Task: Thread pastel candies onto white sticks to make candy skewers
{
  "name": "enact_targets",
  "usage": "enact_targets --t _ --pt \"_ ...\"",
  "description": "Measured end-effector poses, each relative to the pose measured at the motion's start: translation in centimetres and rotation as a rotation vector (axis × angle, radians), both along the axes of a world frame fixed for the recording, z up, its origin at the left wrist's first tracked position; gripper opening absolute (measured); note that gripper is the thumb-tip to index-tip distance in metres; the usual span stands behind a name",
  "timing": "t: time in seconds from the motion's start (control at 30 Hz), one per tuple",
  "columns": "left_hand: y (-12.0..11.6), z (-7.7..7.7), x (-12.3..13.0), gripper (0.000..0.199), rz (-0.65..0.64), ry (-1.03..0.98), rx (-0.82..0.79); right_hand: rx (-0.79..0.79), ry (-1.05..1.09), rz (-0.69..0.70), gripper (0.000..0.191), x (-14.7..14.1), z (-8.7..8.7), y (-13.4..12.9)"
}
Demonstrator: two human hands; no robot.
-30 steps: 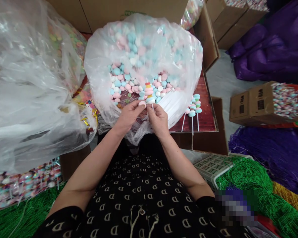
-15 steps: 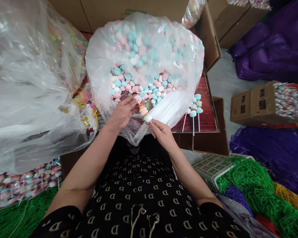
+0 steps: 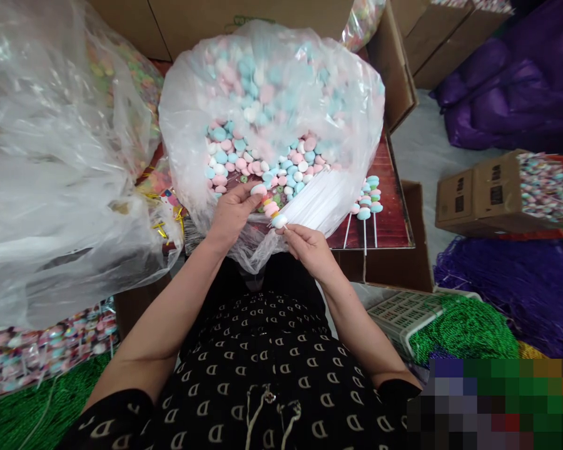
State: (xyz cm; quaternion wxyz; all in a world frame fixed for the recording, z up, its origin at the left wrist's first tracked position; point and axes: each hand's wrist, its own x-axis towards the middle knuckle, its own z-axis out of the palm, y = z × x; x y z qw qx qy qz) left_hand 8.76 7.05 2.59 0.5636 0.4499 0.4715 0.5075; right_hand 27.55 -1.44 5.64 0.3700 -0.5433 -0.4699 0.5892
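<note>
Between my hands is a skewer of pink, white and blue marshmallows [image 3: 271, 209] with orange gummy pieces among them. My left hand [image 3: 234, 211] pinches the pink marshmallow [image 3: 259, 189] at its upper end. Below the lowest, white-and-blue one, my right hand [image 3: 306, 245] has its fingers closed on the thin white stick, most of which is hidden in the grip. Just beyond, a bundle of white sticks [image 3: 309, 199] lies in the mouth of a clear plastic bag [image 3: 181, 119]. Loose pastel marshmallows [image 3: 237, 150] and a few green gummy rings [image 3: 278, 191] lie there too.
Several filled marshmallow skewers [image 3: 366, 199] lie on the dark red tabletop [image 3: 389, 231] at right. A large plastic bag [image 3: 60, 206] bulges at left. Cardboard boxes [image 3: 473, 194], a pale crate [image 3: 398, 319] and green strands [image 3: 473, 331] stand to the right.
The upper end of the skewer has dropped slightly, and my left fingers now sit further over the top marshmallow. My right hand has hardly moved.
</note>
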Motion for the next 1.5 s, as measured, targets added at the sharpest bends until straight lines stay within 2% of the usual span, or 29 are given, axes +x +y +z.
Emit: enact_targets --t 0.17,0.33,0.53,0.9,0.97,1.1,1.17,1.33,1.4,1.5 --pt "-0.6 -0.4 0.3 0.035 0.050 0.248 0.076 -0.058 -0.002 -0.047 0.050 -0.7 0.3 0.0" --pt "-0.9 0.4 0.0 0.034 0.027 0.505 0.135 -0.054 -0.011 -0.056 0.048 -1.7 0.6 0.1" --pt "-1.0 0.4 -0.1 0.034 0.055 0.613 0.172 -0.006 -0.086 -0.059 0.040 -3.1 0.1 0.2" --pt "-0.8 -0.1 -0.6 0.033 0.104 0.432 0.130 0.064 -0.159 -0.029 0.035 -4.8 -1.3 1.5" --pt "-0.7 0.2 -0.5 0.037 0.136 0.321 0.092 0.069 -0.166 -0.023 0.034 -4.7 -1.7 1.8" --pt "-0.4 1.8 0.3 0.035 0.237 -0.083 -0.010 0.101 -0.205 -0.038 0.028 -4.2 -1.4 1.8" --pt "-0.3 3.0 0.8 0.033 0.252 -0.213 -0.039 0.110 -0.255 -0.057 0.025 -4.0 -0.8 1.5" --pt "-0.4 5.3 2.7 0.030 0.172 -0.299 -0.163 0.174 -0.305 -0.138 0.017 -3.6 -0.1 0.6" --pt "-0.7 5.8 3.9 0.024 0.180 -0.324 -0.141 0.171 -0.243 -0.164 0.020 -3.3 -0.2 0.3" --pt "-1.4 6.2 5.8 0.024 0.174 -0.351 -0.115 0.118 -0.102 -0.128 0.028 -2.1 -0.1 -0.4"
